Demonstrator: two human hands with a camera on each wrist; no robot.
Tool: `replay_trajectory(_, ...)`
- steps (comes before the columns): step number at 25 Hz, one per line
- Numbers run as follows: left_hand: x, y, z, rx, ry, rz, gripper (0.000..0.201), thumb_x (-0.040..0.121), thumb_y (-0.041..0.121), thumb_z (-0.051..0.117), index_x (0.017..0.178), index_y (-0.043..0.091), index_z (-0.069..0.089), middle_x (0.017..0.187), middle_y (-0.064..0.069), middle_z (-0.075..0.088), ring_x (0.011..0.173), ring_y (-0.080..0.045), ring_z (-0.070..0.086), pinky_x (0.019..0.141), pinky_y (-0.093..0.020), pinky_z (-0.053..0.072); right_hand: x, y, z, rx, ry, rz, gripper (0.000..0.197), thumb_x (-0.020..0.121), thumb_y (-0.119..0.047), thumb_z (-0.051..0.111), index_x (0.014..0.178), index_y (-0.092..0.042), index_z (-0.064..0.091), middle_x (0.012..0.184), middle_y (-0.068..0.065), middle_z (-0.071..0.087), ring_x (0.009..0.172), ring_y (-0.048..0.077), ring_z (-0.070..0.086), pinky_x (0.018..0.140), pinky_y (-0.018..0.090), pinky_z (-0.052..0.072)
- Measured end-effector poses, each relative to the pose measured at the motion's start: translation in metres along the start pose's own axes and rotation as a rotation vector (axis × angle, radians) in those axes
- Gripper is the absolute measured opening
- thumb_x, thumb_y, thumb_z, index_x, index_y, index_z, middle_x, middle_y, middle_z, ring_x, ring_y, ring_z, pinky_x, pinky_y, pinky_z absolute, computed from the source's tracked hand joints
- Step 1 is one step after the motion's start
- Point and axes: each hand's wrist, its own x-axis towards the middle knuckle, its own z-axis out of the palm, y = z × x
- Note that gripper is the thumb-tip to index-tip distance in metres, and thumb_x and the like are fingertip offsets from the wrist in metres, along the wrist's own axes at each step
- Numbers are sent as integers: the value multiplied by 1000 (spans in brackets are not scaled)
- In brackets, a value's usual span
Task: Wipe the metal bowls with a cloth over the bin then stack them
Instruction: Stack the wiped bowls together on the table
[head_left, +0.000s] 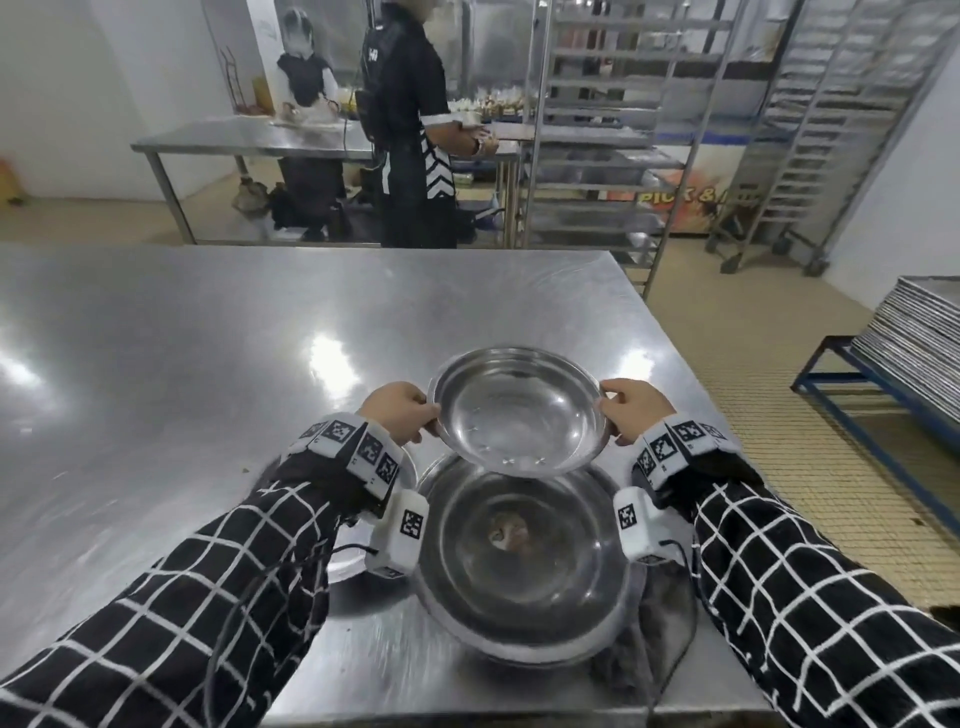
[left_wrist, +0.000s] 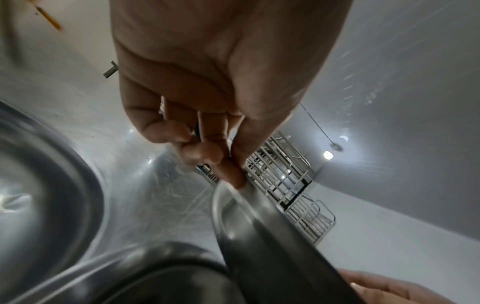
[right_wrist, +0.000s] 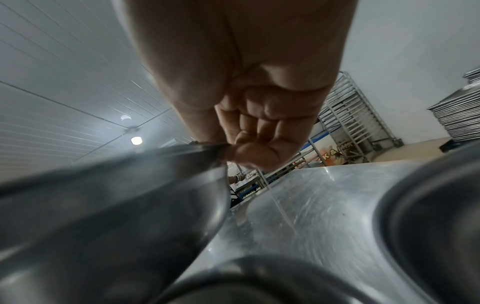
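A shiny metal bowl (head_left: 519, 410) hangs in the air above the steel table (head_left: 182, 338), tilted toward me. My left hand (head_left: 402, 413) pinches its left rim and my right hand (head_left: 631, 410) pinches its right rim. In the left wrist view the left hand (left_wrist: 231, 162) grips the bowl's rim (left_wrist: 249, 207). The right hand (right_wrist: 233, 148) clamps the bowl's edge (right_wrist: 130, 185) in the right wrist view. Below the held bowl, a larger metal bowl (head_left: 524, 561) rests on the table. A grey cloth (head_left: 660, 634) lies by its right side.
Another metal bowl (head_left: 358, 571) sits partly hidden under my left forearm. The table's right edge drops to a tiled floor. A stack of metal trays (head_left: 914, 343) sits on a blue frame at the right. Two people stand at a far table, with tray racks (head_left: 597, 130) beyond.
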Motion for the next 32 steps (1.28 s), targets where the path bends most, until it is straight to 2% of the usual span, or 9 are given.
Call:
replay_trajectory(2, -33, -14, 9, 46, -9, 10, 27, 94, 25, 55, 70, 15, 64, 82, -6, 72, 64, -16, 60, 63, -27, 49, -37, 7, 8, 1, -4, 18, 29, 93, -15, 52, 121, -18, 60, 89, 4, 65, 68, 19, 60, 62, 29, 53)
replay_trajectory(5, -73, -38, 27, 116, -48, -12, 29, 94, 32, 57, 72, 16, 65, 72, -3, 68, 59, -12, 57, 49, -18, 39, -82, 15, 21, -70, -2, 0, 33, 95, -15, 50, 128, -16, 54, 84, -4, 57, 68, 13, 55, 59, 24, 47)
replay_trajectory(9, -105, -55, 51, 127, -54, -21, 32, 94, 34, 57, 69, 17, 66, 66, 4, 64, 63, -9, 59, 54, -18, 39, -121, 26, 33, -184, -47, 46, 35, 97, -14, 47, 133, -15, 48, 77, -6, 51, 62, 10, 50, 52, 19, 41)
replay_trajectory(14, -127, -65, 68, 180, 38, 20, 27, 97, 34, 52, 77, 17, 56, 75, 0, 59, 72, -14, 56, 66, -24, 40, -146, 34, 38, -610, -25, -43, 35, 98, -20, 43, 132, -18, 48, 89, 3, 64, 73, 17, 60, 64, 29, 53)
replay_trajectory(17, -135, -80, 70, 129, 39, -7, 27, 98, 38, 48, 86, 15, 57, 82, -1, 63, 81, -18, 59, 73, -28, 43, -153, 30, 32, -523, -19, -29, 32, 96, -18, 44, 126, -17, 55, 98, 3, 65, 84, 20, 62, 78, 36, 55)
replay_trajectory(21, -144, -112, 52, -7, 105, -148, 28, 97, 37, 48, 99, 12, 61, 87, -3, 71, 84, -20, 64, 82, -33, 51, -144, 0, 39, -300, -71, -116, 31, 96, -17, 46, 125, -19, 56, 90, -1, 60, 74, 14, 54, 67, 24, 46)
replay_trajectory(25, -155, -138, 23, 50, 165, -274, 25, 98, 35, 45, 104, 12, 53, 94, -4, 59, 81, -17, 52, 73, -28, 37, -112, -45, 72, -228, -111, -232, 31, 92, -15, 48, 119, -23, 62, 111, 2, 65, 88, 16, 61, 84, 30, 51)
replay_trajectory(29, -147, -168, 5, -45, 177, -442, 42, 96, 40, 49, 119, 5, 49, 105, -9, 56, 88, -22, 53, 73, -31, 38, -74, -84, 118, -346, -189, -322, 34, 92, -16, 47, 122, -25, 60, 114, 4, 66, 87, 17, 59, 78, 24, 47)
replay_trajectory(32, -136, -189, 3, -70, 133, -547, 49, 96, 44, 46, 124, 4, 47, 120, -14, 60, 102, -28, 61, 76, -30, 41, -50, -114, 143, -509, -286, -369, 34, 98, -16, 43, 130, -19, 54, 125, 4, 60, 103, 20, 59, 83, 24, 44)
